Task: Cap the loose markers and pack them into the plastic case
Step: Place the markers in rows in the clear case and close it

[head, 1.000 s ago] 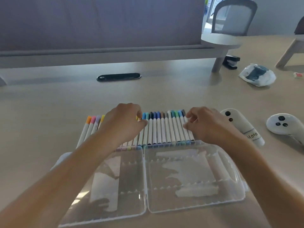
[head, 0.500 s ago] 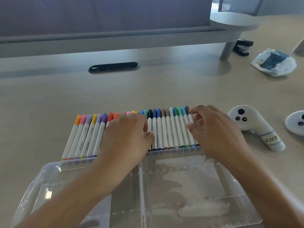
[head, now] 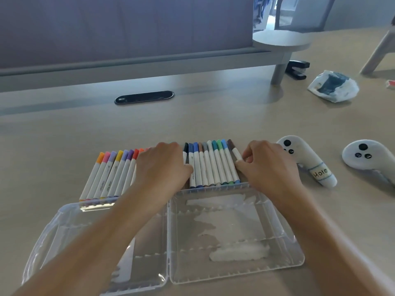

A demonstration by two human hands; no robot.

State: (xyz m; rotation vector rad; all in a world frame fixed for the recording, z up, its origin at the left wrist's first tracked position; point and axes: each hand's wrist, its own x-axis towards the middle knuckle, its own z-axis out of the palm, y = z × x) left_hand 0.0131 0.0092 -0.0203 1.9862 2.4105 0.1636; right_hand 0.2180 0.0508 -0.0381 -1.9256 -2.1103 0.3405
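A long row of markers lies side by side on the wooden desk, coloured caps pointing away from the person, near ends butted against the far edge of the clear plastic case. The case sits open flat, both halves showing their ridged slots, and no marker lies in either half.

The left hand is palm down over the middle of the row, knuckles up, fingers bent over the barrels and covering several of them; whether it actually grips one cannot be told from this angle. To its left the orange, pink, purple, yellow and red caps fan out slightly; to its right run the dark blue, blue, brown, grey, teal, green and light blue caps.

Over at the right end, the right hand is curled in, thumb and fingertips pinching the brown-capped marker, the last in the row. That marker sits a touch skewed against its neighbours, its white barrel showing just above the fingers.

Just beside the right hand lie two white handheld controllers: the nearer controller carries a label reading "Holo", and the second controller lies further right, apart from it. Further back, a black oval cable grommet is set in the desk, a black stapler sits by a grey shelf leg, and a crumpled white plastic bag lies near the far right.
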